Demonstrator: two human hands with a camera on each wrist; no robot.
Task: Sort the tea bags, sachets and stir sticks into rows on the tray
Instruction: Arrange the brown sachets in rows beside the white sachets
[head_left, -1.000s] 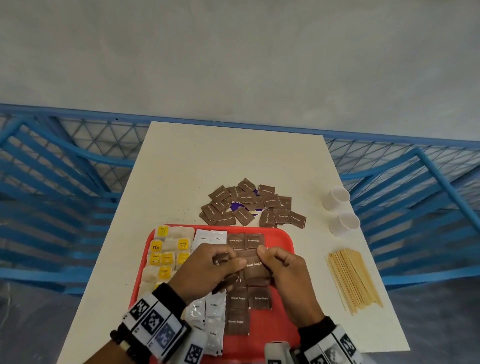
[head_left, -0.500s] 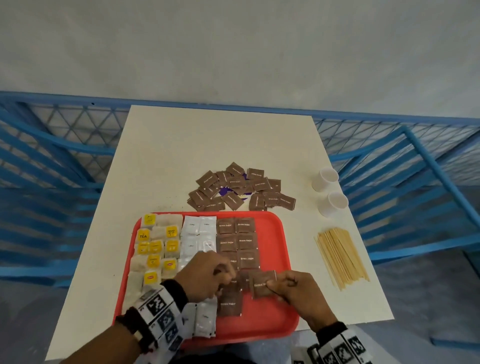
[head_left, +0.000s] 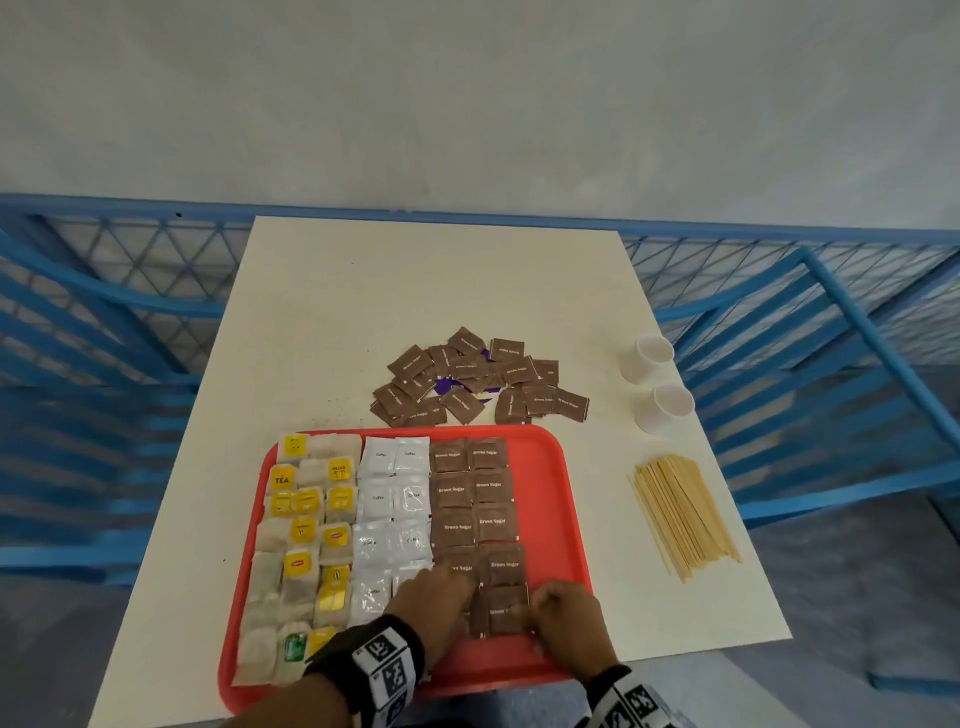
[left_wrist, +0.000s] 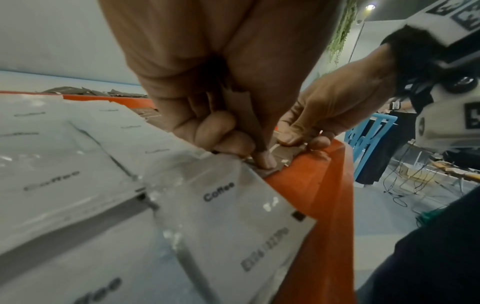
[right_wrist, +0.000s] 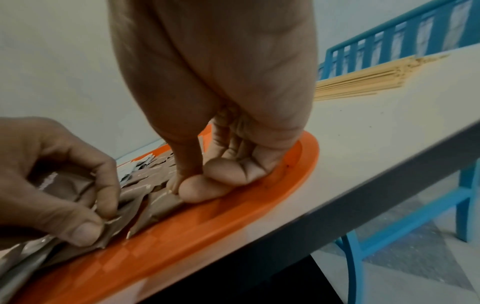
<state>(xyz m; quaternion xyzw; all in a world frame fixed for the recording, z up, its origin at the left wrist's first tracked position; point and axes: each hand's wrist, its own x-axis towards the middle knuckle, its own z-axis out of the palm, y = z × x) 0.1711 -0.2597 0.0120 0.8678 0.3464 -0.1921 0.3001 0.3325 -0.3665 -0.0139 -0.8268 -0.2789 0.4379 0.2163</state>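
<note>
A red tray (head_left: 566, 499) holds rows of tea bags (head_left: 306, 530), white coffee sachets (head_left: 389, 499) and brown sugar sachets (head_left: 472, 488). Both hands are at the tray's near end, on the nearest brown sugar sachet (head_left: 501, 613). My left hand (head_left: 441, 597) grips a bundle of brown sachets (right_wrist: 62, 185) in its curled fingers, and one fingertip presses the laid sachet's left side. My right hand (head_left: 550, 608) pinches that sachet's right edge (right_wrist: 161, 201) with thumb and curled fingers, low against the tray floor.
A loose pile of brown sugar sachets (head_left: 472, 379) lies on the cream table (head_left: 415, 291) beyond the tray. Stir sticks (head_left: 680, 514) lie in a bundle to the right, with two white paper cups (head_left: 647, 356) behind them. A blue railing surrounds the table.
The right hand has brought the sachet it held down into the near end of the right brown column. Both hands have moved nearer the tray's front edge.
</note>
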